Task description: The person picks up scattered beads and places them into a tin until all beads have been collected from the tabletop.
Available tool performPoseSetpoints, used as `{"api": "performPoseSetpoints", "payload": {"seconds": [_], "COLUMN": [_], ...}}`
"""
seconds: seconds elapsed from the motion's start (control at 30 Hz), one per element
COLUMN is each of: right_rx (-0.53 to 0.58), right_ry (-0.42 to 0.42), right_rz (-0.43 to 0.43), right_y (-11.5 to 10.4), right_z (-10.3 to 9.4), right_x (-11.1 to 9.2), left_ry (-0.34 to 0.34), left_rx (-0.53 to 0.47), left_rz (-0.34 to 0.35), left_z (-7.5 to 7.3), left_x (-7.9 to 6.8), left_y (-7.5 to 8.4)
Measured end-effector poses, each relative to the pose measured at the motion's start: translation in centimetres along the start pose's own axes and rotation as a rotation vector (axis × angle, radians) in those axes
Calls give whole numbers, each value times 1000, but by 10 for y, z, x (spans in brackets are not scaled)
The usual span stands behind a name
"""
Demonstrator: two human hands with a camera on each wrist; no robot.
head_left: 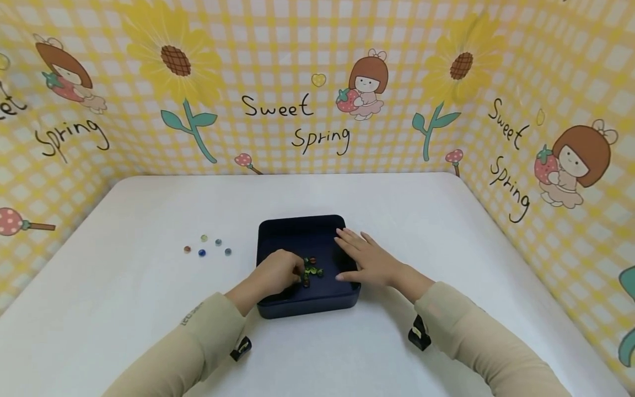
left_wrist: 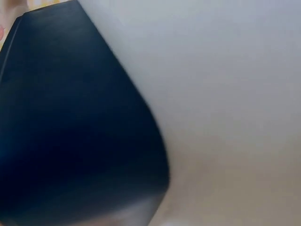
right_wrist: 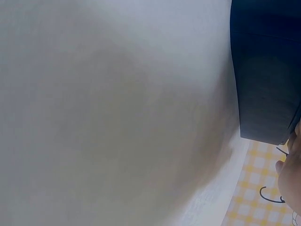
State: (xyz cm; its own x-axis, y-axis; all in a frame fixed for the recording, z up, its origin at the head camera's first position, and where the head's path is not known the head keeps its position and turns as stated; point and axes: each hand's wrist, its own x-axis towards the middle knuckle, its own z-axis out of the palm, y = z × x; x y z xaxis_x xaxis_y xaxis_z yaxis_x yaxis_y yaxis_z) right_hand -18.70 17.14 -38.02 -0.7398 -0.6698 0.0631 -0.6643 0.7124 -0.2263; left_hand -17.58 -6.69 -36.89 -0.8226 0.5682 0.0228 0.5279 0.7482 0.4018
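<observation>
A dark navy rectangular tray (head_left: pixel 310 310) stands on the table in the head view. Inside it lies a small cluster of shiny glass marbles (head_left: pixel 312 271), mostly green and amber. My left hand (head_left: pixel 279 272) reaches over the tray's left side, its fingers bent down right at the cluster; I cannot tell whether a marble is between the fingertips. My right hand (head_left: pixel 369 258) rests on the tray's right rim with fingers spread. The left wrist view shows the tray's outer wall (left_wrist: pixel 80 113). In the right wrist view, part of the right hand (right_wrist: pixel 292 181) appears beside the tray.
Several loose glass marbles, among them a dark blue one (head_left: pixel 202 253) and an amber one (head_left: pixel 187 250), lie on the white table (head_left: pixel 397 198) left of the tray. A yellow checked cloth (head_left: pixel 278 49) with printed flowers and figures hangs behind and at both sides.
</observation>
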Motion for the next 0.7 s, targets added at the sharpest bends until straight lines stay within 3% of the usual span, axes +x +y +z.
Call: {"api": "performPoseSetpoints", "payload": {"seconds": [0.33,0.7], "right_rx": [3,6], "right_ry": [-4,10], "right_rz": [3,-17], "right_y": [0,1], "right_z": [0,0], "right_x": [-1,-1], "left_ry": [-32,8], "left_rx": [27,17], "left_rz": [-23,-37], "left_z": [7,2], "left_x": [1,1], "left_y": [1,0]}}
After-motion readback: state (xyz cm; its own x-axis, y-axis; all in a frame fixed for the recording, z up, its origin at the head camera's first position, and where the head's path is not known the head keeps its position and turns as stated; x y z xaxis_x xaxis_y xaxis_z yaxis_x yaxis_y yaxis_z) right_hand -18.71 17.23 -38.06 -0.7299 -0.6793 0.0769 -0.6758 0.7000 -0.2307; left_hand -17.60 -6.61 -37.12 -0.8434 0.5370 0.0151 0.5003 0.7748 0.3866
